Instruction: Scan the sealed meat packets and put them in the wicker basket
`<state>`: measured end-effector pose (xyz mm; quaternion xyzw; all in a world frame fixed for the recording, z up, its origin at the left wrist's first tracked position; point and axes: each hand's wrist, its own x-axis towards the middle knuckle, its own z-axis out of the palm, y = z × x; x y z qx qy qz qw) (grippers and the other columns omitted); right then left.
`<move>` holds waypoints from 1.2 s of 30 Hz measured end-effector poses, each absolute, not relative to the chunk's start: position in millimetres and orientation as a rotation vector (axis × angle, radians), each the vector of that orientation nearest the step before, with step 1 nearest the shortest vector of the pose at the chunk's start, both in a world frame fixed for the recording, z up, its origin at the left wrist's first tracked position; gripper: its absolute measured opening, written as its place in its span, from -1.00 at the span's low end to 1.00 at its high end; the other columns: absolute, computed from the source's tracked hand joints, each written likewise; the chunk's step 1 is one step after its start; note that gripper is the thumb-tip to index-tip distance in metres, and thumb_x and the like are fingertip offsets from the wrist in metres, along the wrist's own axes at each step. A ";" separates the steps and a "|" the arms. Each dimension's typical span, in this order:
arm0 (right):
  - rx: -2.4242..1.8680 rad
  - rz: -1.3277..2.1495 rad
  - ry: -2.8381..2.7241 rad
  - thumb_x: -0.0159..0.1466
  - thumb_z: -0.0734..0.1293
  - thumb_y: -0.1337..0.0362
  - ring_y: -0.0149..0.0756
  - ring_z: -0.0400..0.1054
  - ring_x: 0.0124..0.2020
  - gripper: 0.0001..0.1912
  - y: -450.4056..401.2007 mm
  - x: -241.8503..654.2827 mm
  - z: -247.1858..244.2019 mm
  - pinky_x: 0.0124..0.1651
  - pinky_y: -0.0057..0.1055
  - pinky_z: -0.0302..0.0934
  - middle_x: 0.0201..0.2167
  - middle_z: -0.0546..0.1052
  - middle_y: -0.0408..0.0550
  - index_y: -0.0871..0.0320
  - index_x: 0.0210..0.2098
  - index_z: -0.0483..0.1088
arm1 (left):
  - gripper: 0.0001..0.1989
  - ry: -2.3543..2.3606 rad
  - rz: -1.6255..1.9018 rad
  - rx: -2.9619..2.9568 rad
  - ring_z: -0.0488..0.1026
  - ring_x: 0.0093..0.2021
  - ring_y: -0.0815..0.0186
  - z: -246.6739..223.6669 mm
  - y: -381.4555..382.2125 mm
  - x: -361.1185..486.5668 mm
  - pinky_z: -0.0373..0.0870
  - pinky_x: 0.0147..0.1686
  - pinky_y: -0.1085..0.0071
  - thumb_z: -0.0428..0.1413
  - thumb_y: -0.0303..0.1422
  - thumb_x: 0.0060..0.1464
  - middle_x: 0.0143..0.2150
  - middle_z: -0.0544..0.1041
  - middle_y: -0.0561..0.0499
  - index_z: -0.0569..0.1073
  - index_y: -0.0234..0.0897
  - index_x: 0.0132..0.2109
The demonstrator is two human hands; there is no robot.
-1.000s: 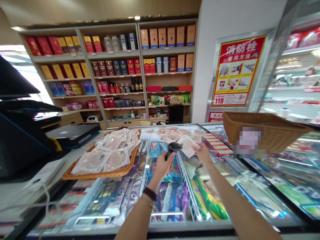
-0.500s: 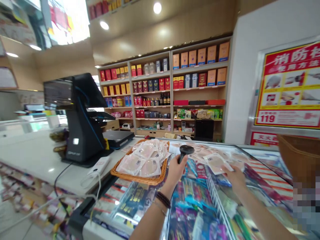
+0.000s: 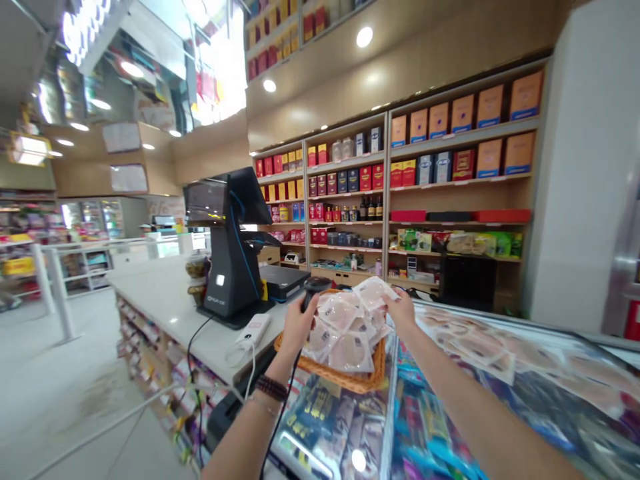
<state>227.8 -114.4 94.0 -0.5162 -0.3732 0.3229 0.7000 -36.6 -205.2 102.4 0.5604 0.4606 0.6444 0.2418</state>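
My left hand (image 3: 299, 325) is closed round the handle of a black barcode scanner (image 3: 317, 285), held at the left rim of a wicker basket (image 3: 345, 382). Between the fingers of my right hand (image 3: 401, 311) is a clear flat packet (image 3: 373, 292) with a pale round item inside, above the far right of the basket. A heap of similar packets (image 3: 345, 327) fills the basket, which rests on the glass top of a freezer (image 3: 325, 427). Beyond my right forearm, more flat packets (image 3: 470, 340) lie spread over the glass.
Left of the basket stand a black point-of-sale terminal (image 3: 227, 260) and a dark flat scale (image 3: 284, 281) on a white counter (image 3: 150, 297). A white power strip (image 3: 254, 330) and cables lie near the counter edge. Shelves of boxed goods (image 3: 345, 179) line the back wall.
My view has turned left. The right hand has carried a packet from the spread on the right to above the basket. The scanner has moved to the basket's left side.
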 end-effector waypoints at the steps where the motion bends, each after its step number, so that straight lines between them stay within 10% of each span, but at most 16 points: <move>1: -1.167 0.726 -0.869 0.18 0.57 0.36 -0.23 0.63 -0.42 -0.67 -110.3 210.3 98.6 -0.31 -0.38 0.58 -0.35 0.69 -0.14 0.08 -0.06 0.56 | -0.27 1.296 1.787 1.517 0.32 -0.64 0.39 103.7 -206.0 -50.6 0.21 -0.60 0.45 0.23 0.45 0.03 -0.53 0.47 0.06 0.43 -0.18 -0.39; 16: -1.047 0.920 -1.074 0.19 0.57 0.40 -0.17 0.73 -0.38 -0.84 -91.6 140.1 79.5 -0.18 -0.30 0.67 -0.29 0.77 -0.02 0.10 -0.23 0.64 | -0.25 1.440 1.802 1.460 0.30 -0.66 0.35 91.0 -222.2 -104.9 0.22 -0.60 0.41 0.23 0.49 0.00 -0.64 0.37 0.09 0.39 -0.13 -0.47; 36: -1.368 0.409 -0.718 0.24 0.53 0.35 -0.14 0.70 -0.33 -0.80 -198.1 500.7 43.8 -0.18 -0.30 0.68 -0.51 0.67 -0.07 0.02 -0.47 0.52 | -0.22 0.805 1.428 1.499 0.30 -0.65 0.44 78.6 -223.6 162.2 0.20 -0.63 0.49 0.29 0.49 -0.02 -0.55 0.44 0.08 0.45 -0.20 -0.40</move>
